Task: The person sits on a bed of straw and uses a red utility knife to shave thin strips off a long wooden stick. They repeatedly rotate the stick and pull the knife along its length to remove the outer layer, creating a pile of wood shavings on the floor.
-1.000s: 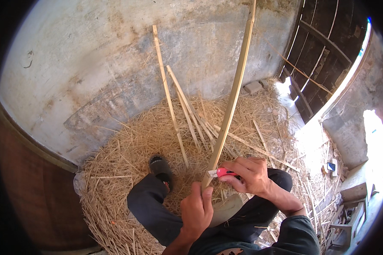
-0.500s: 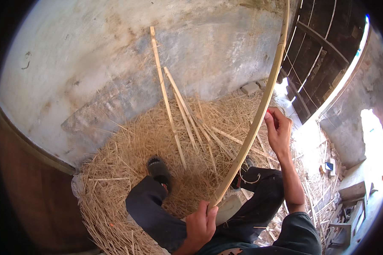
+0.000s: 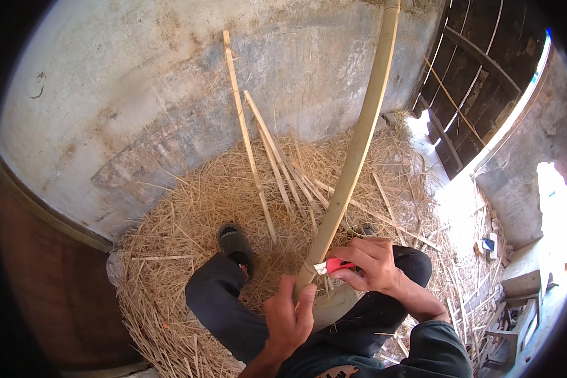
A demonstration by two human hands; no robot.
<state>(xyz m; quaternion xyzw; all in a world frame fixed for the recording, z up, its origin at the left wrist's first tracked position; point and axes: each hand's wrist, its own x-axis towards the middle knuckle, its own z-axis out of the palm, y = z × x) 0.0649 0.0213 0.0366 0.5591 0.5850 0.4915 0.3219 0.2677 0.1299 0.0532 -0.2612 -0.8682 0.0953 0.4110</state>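
Observation:
A long, pale bamboo strip point(image 3: 357, 157) rises from my lap past the upper edge of the picture. My left hand point(image 3: 288, 318) is closed round its lower end, thumb along its face. In my right hand point(image 3: 377, 269) is a red utility knife point(image 3: 339, 264), gripped in bent fingers. The knife's pale metal tip meets the strip's right edge, just above my left hand. How far the blade bites in is too small to tell.
Several bamboo strips point(image 3: 247, 145) lean on the stained wall point(image 3: 138, 82) ahead. Shavings point(image 3: 176, 233) cover the floor around my feet. A dark slatted wooden panel point(image 3: 479, 75) stands at the right, with a small blue-and-white object point(image 3: 487, 246) below it.
My right hand has come down and left along the strip, bringing the red utility knife to its lower end. The strip's upper part has swung left.

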